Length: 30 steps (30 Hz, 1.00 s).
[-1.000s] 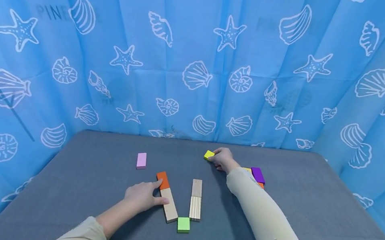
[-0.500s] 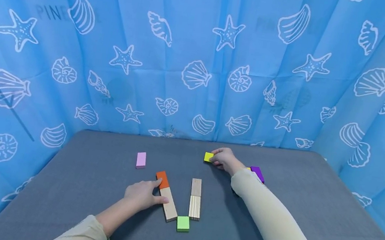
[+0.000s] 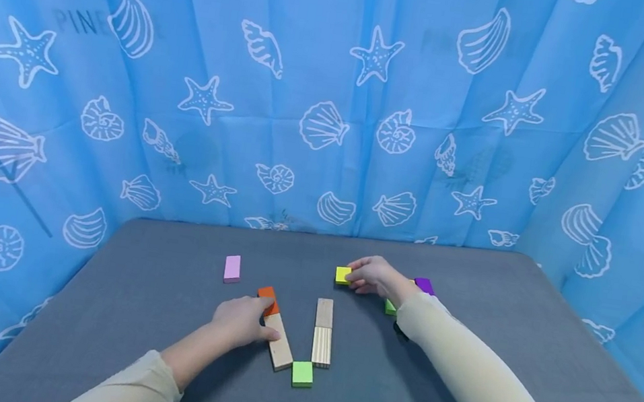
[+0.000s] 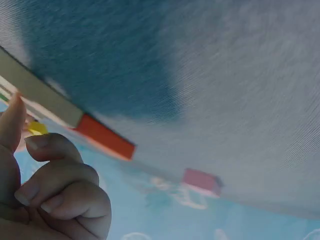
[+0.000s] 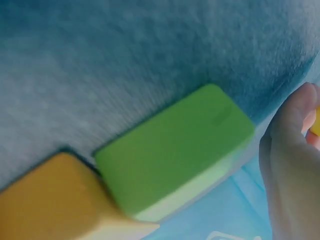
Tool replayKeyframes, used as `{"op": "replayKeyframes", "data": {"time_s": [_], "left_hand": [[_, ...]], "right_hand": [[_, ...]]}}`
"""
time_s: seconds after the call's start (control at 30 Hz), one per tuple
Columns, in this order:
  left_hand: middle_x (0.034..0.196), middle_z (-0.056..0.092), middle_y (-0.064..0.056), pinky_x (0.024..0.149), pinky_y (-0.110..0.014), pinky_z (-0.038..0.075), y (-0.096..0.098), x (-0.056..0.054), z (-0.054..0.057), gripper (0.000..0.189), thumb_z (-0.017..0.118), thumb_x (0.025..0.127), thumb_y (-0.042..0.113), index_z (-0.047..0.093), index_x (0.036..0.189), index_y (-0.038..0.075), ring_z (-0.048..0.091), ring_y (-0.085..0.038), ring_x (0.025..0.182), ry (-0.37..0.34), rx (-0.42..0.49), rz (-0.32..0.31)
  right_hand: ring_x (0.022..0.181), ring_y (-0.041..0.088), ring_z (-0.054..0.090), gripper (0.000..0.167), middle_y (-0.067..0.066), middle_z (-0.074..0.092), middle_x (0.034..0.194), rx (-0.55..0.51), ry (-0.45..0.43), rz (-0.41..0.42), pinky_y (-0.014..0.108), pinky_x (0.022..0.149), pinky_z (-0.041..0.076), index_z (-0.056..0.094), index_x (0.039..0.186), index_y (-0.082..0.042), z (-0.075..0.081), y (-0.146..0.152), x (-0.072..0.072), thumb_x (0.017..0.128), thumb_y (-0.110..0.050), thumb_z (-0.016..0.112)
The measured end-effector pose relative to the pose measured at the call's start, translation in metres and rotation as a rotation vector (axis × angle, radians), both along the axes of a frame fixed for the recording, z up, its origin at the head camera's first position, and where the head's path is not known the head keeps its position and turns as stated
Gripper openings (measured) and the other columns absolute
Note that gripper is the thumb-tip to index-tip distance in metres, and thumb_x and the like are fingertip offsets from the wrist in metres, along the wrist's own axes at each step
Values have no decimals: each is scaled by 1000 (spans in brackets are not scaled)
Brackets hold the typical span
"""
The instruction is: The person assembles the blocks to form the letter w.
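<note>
My right hand [image 3: 376,276] pinches a small yellow block [image 3: 343,275] by its right side, near the back of the table. In the right wrist view only a sliver of that block shows, beyond the fingers. My left hand [image 3: 240,321] touches a row of two blocks: its forefinger is at the orange block [image 3: 268,297], its thumb at the plain wooden block [image 3: 278,345]. In the left wrist view the other fingers are loosely curled. A light green block [image 3: 302,373] lies at the near end of this row. To its right, two plain wooden blocks [image 3: 323,337] stand end to end.
A pink block [image 3: 232,269] lies at the left back. Behind the right wrist are a purple block [image 3: 424,285] and a green block [image 3: 390,307], partly hidden; an orange-yellow block [image 5: 50,200] adjoins the green one. A blue curtain [image 3: 324,181] hangs behind the grey table [image 3: 180,257].
My right hand has brought the yellow block a little nearer to me, and its forearm has shifted right, uncovering the green block. My left hand stays at the row. The head view has shifted slightly.
</note>
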<state>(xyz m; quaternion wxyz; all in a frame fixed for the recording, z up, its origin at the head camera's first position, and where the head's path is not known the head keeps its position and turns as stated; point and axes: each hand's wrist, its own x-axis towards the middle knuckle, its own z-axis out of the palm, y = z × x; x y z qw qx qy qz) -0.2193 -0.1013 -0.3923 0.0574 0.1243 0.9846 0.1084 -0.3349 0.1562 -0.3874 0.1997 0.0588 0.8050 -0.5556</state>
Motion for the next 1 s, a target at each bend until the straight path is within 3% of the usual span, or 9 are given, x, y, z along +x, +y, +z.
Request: {"op": "replayKeyframes", "data": {"time_s": [0.13, 0.2, 0.3, 0.37, 0.43, 0.67, 1.0], "left_hand": [[93, 70, -5, 60, -36, 48, 12, 2, 3, 66, 76, 81, 45, 58, 137, 14, 57, -15, 71, -3, 13, -141], [97, 71, -4, 56, -33, 45, 20, 2, 3, 67, 72, 83, 50, 56, 139, 17, 55, -12, 68, -23, 17, -202], [110, 70, -3, 53, -30, 43, 30, 0, 1, 68, 67, 84, 56, 53, 142, 23, 59, -13, 75, -44, 9, -245], [124, 66, -3, 55, -29, 44, 35, -2, -1, 69, 65, 84, 59, 52, 142, 26, 63, -15, 88, -39, -10, -246], [126, 64, -3, 56, -29, 44, 40, -3, -2, 69, 64, 83, 61, 52, 142, 28, 64, -18, 96, -40, -26, -236], [117, 69, -5, 52, -27, 39, 47, -4, -7, 66, 65, 81, 63, 56, 139, 32, 54, -12, 74, -49, -76, -234], [119, 68, -5, 49, -27, 34, 48, -3, -6, 64, 67, 81, 60, 57, 138, 32, 52, -11, 71, -60, -58, -219]], "right_hand": [[75, 17, 61, 32, 14, 62, 98, -20, -1, 20, 32, 72, 54, 57, 122, 7, -1, 1, 5, 91, 2, 64], [75, 17, 61, 32, 14, 62, 99, -15, 3, 26, 32, 72, 54, 57, 122, 7, -2, 2, 8, 91, 2, 64], [75, 18, 61, 31, 14, 63, 99, 18, 6, 36, 32, 72, 54, 59, 121, 6, -3, 2, 11, 91, 1, 65], [75, 17, 61, 30, 13, 64, 99, 51, 11, 45, 32, 70, 53, 60, 120, 5, -4, 2, 13, 90, -1, 66], [75, 17, 62, 30, 11, 65, 98, 81, 16, 52, 31, 68, 52, 62, 118, 2, -5, 2, 15, 90, -3, 68], [76, 18, 58, 25, 8, 64, 95, 160, 7, 93, 29, 66, 47, 67, 114, -3, -7, -4, 17, 89, -6, 70], [73, 17, 52, 16, 6, 61, 86, 204, 24, 161, 27, 65, 44, 68, 104, -2, -6, -6, 17, 89, -4, 68]]}}
